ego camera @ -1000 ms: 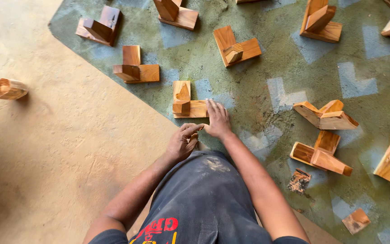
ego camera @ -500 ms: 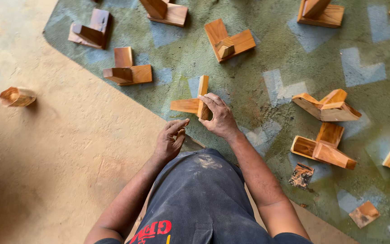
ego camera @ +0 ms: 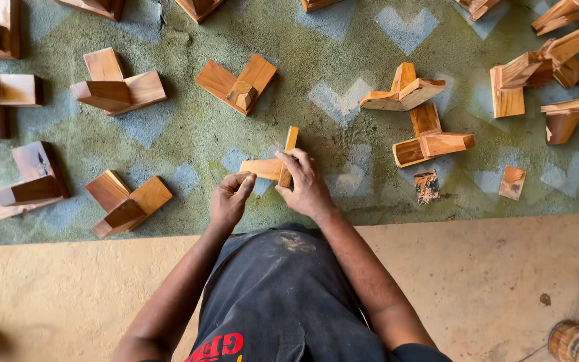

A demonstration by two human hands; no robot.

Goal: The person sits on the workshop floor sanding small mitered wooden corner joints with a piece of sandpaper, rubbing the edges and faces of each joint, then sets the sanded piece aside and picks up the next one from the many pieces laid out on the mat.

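Note:
My right hand [ego camera: 307, 184] grips a small wooden corner piece [ego camera: 273, 164], two flat boards joined at a right angle, and tilts it up on edge over the green patterned mat [ego camera: 189, 134]. My left hand [ego camera: 230, 199] hovers just left of it with the fingers curled, near the piece's lower board; whether it touches the wood I cannot tell. My dark-trousered knee [ego camera: 283, 295] fills the lower middle of the view.
Several similar wooden corner pieces lie scattered across the mat, such as one [ego camera: 237, 84] straight ahead, one [ego camera: 127, 204] at the left and one [ego camera: 430, 141] at the right. Small wood offcuts [ego camera: 427, 186] lie right. A tin can [ego camera: 577, 342] stands on the bare concrete floor [ego camera: 490, 281].
My right hand has lifted the corner piece from lying flat to standing on edge. My left hand has moved closer to it. The view has shifted, so the mat's pieces sit differently in frame.

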